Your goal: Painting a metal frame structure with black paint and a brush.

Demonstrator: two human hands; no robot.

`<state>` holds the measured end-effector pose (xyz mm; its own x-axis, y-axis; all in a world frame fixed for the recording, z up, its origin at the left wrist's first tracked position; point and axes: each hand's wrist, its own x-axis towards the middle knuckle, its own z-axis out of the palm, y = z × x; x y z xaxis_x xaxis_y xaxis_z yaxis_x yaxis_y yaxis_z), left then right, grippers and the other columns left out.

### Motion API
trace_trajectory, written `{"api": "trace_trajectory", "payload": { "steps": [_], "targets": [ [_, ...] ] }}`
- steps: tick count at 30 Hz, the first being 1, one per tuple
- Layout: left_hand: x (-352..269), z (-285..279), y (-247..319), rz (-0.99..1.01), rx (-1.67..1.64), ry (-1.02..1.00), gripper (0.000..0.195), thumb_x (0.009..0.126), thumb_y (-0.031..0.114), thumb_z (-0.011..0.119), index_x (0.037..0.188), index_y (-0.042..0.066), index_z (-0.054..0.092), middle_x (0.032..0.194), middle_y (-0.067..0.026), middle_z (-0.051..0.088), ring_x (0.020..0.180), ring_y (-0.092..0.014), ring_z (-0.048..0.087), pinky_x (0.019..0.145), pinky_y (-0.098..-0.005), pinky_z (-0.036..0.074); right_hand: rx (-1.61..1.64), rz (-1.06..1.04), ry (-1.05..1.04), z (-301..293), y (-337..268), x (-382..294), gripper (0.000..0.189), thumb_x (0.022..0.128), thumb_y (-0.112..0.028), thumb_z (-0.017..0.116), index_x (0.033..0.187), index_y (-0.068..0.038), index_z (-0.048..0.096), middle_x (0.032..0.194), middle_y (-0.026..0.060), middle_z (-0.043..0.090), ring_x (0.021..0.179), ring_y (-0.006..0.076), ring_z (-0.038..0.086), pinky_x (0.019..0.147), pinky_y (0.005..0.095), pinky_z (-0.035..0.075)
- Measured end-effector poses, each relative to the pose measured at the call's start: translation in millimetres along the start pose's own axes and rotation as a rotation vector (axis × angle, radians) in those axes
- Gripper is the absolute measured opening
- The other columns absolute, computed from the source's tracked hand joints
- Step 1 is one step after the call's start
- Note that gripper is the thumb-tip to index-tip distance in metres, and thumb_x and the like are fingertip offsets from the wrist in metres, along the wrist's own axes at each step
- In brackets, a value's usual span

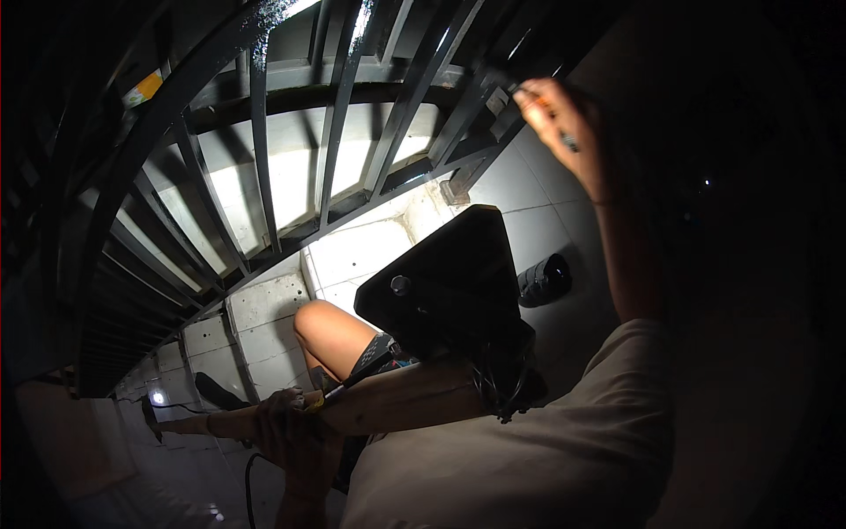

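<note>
My right hand (555, 125) is closed around a slim tool (543, 102) with orange on its handle; its far end is blurred and dark, beside the bars of a black metal railing (334, 125). In the lower left, a shadowed hand (284, 416), seemingly my left hand, lies across a bare limb (403, 397). Beside its fingers are a yellow piece and a thin dark-and-white stick (337, 389); whether it grips these cannot be told. A black angular plate with a bolt (443, 284) hides the middle of the view, with wires below.
Tiled steps (264, 304) run beside the curved railing. A dark cylindrical object (545, 281) stands or lies on the floor tiles at the right. A bare knee (320, 324) is near the railing; a black cable (250, 479) loops at lower left. The far right is dark.
</note>
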<state>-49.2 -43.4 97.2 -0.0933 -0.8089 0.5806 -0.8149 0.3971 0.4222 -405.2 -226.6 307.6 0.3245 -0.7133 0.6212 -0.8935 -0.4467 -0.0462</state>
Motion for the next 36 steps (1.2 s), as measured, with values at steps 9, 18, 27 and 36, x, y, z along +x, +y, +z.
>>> {"api": "trace_trajectory", "payload": {
  "steps": [9,18,27,36],
  "targets": [
    [10.5,0.5,3.4,0.038,0.0,0.059,0.035,0.074,0.027,0.068,0.09,0.003,0.048,0.085,-0.0106,0.053,0.079,-0.027,0.056,0.069,-0.0398,0.046,-0.534,-0.617,0.021,21.0,5.0,-41.8,0.02,0.075,-0.008,0.066,0.094,-0.005,0.061,0.079,0.0084,0.06,0.073,0.0212,0.062,0.063,0.0288,0.052],
    [50.2,-13.4,28.0,0.047,0.181,0.152,0.053,0.069,0.031,0.073,0.104,0.0,0.048,0.09,-0.013,0.053,0.085,-0.029,0.056,0.07,-0.0396,0.047,0.972,0.693,1.293,39.8,29.7,-99.8,0.015,0.083,-0.014,0.06,0.081,-0.001,0.055,0.057,0.0059,0.051,0.042,0.0113,0.043,0.043,0.0237,0.035],
    [102.7,-12.6,75.2,0.124,0.193,0.418,0.051,0.068,0.023,0.07,0.105,-0.005,0.049,0.095,-0.0185,0.056,0.086,-0.037,0.058,0.074,-0.0431,0.047,0.937,0.522,1.252,0.1,72.8,-90.0,0.011,0.08,-0.007,0.061,0.084,-0.002,0.052,0.06,0.0038,0.05,0.047,0.0094,0.044,0.047,0.0234,0.037],
    [131.8,-19.2,109.9,0.09,0.131,0.427,0.065,0.064,0.027,0.076,0.112,-0.001,0.044,0.097,-0.018,0.056,0.088,-0.037,0.058,0.075,-0.0436,0.046,0.373,0.014,0.895,-117.3,111.7,-37.6,0.018,0.082,-0.009,0.063,0.097,0.001,0.061,0.082,0.0093,0.064,0.077,0.015,0.064,0.071,0.0241,0.052]
  ]
}}
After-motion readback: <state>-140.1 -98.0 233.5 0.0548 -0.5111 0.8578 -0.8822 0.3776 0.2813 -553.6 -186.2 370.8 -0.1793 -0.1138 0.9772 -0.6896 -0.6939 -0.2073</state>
